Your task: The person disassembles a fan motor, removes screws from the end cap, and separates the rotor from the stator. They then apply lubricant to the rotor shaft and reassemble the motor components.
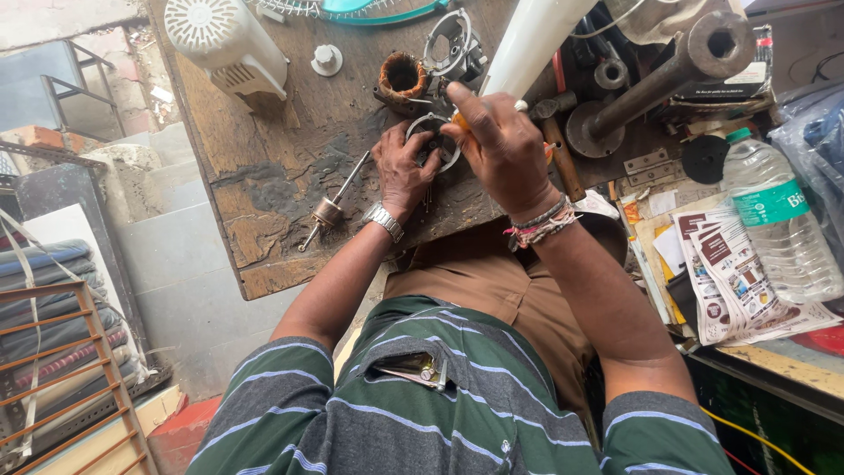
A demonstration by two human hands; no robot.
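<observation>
Striped green-and-grey shirt (457, 413) fills the near edge, its chest pocket (413, 368) holding a few small metal items too blurred to name. Beyond it, both hands meet over a round metal motor end cover (433, 139) lying on the worn wooden desk (264, 176). The left hand (403, 171), a metal watch at its wrist, presses the cover's left rim, fingers (391, 145) curled closed around it. The right hand (503, 145) is closed on an orange-handled tool (461, 121), its tip hidden at the cover. This cover looks rigid and fairly heavy, probably greasy, so the rim seems the safest hold. Just beyond the fingers sits a copper-wound stator (402, 81) beside another metal housing (450, 44). Left of the fingers lies a rotor shaft (330, 209), farther off a white fan casing (227, 40). Right of the fingers, a clear plastic bottle (778, 220) lies on leaflets; whether it holds water I cannot tell.
</observation>
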